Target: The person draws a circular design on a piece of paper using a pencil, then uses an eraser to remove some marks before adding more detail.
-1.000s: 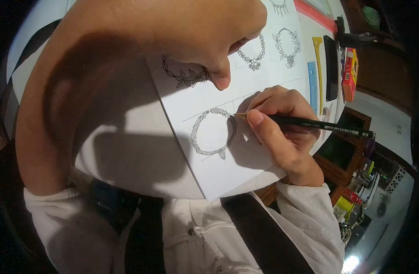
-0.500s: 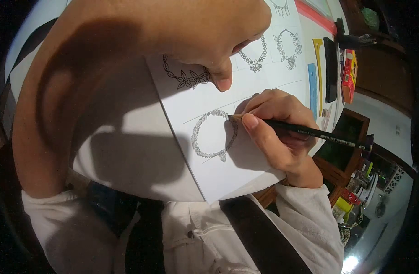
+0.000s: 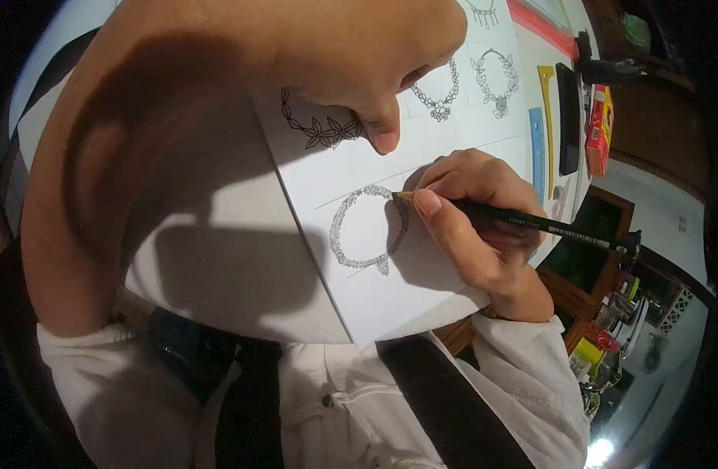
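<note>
My right hand (image 3: pixel 484 211) grips a dark pencil (image 3: pixel 566 230) between thumb and fingers, its sharpened tip touching the upper right part of a drawn leafy wreath-shaped necklace (image 3: pixel 334 234). The drawing lies on a white sheet of paper (image 3: pixel 406 309) with faint ruled lines. Above it, my left hand (image 3: pixel 374 62) leans on the sheet, thumb stretched out and pressed down; its other fingers are mostly hidden from view. Beside that thumb is a bolder drawn flower necklace (image 3: pixel 325 134), partly covered by the hand.
Further drawn necklaces (image 3: pixel 494 82) fill the top of the sheet. Along the table's right side lie a blue ruler (image 3: pixel 537 148), a yellow ruler-like strip (image 3: pixel 546 102), a black case (image 3: pixel 567 117) and a red-and-yellow box (image 3: pixel 599 129). A wooden cabinet (image 3: pixel 601 242) stands beyond the table.
The pencil tip has shifted very slightly along the wreath's upper right edge, and my right hand a little upward with it. The left hand stays in place on the sheet.
</note>
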Motion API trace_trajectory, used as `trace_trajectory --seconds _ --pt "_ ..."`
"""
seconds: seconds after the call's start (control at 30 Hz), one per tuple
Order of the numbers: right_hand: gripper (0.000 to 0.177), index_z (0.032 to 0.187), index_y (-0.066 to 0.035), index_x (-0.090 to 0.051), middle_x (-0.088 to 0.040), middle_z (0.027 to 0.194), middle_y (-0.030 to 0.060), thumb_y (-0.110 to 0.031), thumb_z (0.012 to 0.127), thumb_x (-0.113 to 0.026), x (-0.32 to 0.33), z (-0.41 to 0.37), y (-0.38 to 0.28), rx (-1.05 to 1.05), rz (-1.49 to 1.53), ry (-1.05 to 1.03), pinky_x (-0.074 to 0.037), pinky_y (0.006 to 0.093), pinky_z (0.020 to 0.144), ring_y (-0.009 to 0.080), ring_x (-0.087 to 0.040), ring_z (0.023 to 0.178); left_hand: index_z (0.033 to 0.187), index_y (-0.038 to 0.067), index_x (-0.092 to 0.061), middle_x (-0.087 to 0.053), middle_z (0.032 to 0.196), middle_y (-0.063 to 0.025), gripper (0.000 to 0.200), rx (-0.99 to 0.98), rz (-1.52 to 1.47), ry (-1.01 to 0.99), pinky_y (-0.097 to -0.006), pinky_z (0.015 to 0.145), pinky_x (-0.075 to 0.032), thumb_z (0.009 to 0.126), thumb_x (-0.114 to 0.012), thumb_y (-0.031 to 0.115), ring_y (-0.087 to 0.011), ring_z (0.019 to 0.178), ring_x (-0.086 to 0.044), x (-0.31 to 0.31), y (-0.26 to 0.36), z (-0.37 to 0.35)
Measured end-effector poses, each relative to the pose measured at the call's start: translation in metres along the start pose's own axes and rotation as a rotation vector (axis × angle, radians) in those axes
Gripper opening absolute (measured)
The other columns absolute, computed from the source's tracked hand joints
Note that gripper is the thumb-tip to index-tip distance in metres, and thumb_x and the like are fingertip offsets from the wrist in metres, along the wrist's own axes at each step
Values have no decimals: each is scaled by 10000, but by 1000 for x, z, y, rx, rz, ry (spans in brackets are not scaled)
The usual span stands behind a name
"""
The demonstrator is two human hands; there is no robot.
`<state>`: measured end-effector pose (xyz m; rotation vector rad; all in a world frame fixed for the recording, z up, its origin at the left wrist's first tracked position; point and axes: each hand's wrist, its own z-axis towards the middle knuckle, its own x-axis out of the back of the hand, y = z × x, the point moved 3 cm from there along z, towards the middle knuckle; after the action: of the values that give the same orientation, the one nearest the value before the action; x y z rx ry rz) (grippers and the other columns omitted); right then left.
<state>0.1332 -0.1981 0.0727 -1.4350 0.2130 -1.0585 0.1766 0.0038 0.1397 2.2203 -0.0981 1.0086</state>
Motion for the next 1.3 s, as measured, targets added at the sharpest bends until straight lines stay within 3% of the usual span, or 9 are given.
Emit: trace_trajectory --seconds 0.27,0.37,0.43,0.67,0.73,0.87,0.93,1.13,1.3 --pt "75 827 30 -672 -685 773 147 5 829 -742 1 0 0 -18 8 11 -501 304 569 218 -673 656 971 -43 -724 -708 880 -200 352 -54 101 109 -429 802 -544 882 -781 293 -354 927 -681 -9 -3 -7" --pt "74 825 27 -669 -684 769 146 2 833 -738 0 1 -2 -20 -7 8 -503 304 573 220 -676 660 960 -39 -723 -708 881 -195 347 -205 56 189 -424 801 -542 879 -783 293 -349 925 -680 -6 -6 -7" --pt "76 825 25 -667 -684 768 145 1 835 -738 1 0 -1 -21 -9 11 -503 304 574 221 -677 661 951 -40 -721 -705 881 -192 345 38 -2 -12 -420 802 -538 878 -783 292 -346 928 -678 -2 -2 2" --pt "78 825 29 -665 -681 764 146 5 837 -738 1 1 -2 -4 -15 -5 -507 307 578 228 -681 661 954 -46 -721 -712 870 -194 347 -168 -32 75 -423 796 -542 878 -780 287 -346 917 -686 -1 2 -7" --pt "78 823 31 -666 -681 764 145 7 835 -739 1 -2 0 -20 2 19 -508 308 579 228 -682 663 967 -46 -727 -721 875 -198 350 24 45 8 -422 799 -547 880 -780 289 -344 923 -694 -2 3 -2" --pt "81 819 33 -667 -684 767 144 11 826 -745 1 0 -1 1 -21 -1 -510 309 574 226 -684 663 976 -42 -733 -730 887 -198 353 -153 -161 -117 -421 805 -550 882 -780 294 -341 936 -699 10 -10 1" --pt "82 821 35 -669 -684 767 145 13 822 -748 1 0 -1 -4 -16 0 -509 308 569 226 -683 660 984 -37 -734 -726 879 -190 351 16 26 -16 -421 803 -550 880 -782 294 -342 927 -696 0 1 0" --pt "76 832 42 -674 -684 767 150 22 822 -746 0 0 -1 -7 10 11 -508 304 561 224 -680 652 994 -33 -724 -712 896 -190 356 -66 81 148 -427 819 -543 872 -785 296 -342 945 -682 -10 -2 -9" --pt "70 847 46 -680 -688 777 157 27 829 -745 0 -1 -1 -11 22 29 -515 310 568 226 -681 657 997 -34 -721 -706 926 -191 363 -32 75 129 -427 837 -534 871 -783 301 -345 973 -670 -10 2 -12"
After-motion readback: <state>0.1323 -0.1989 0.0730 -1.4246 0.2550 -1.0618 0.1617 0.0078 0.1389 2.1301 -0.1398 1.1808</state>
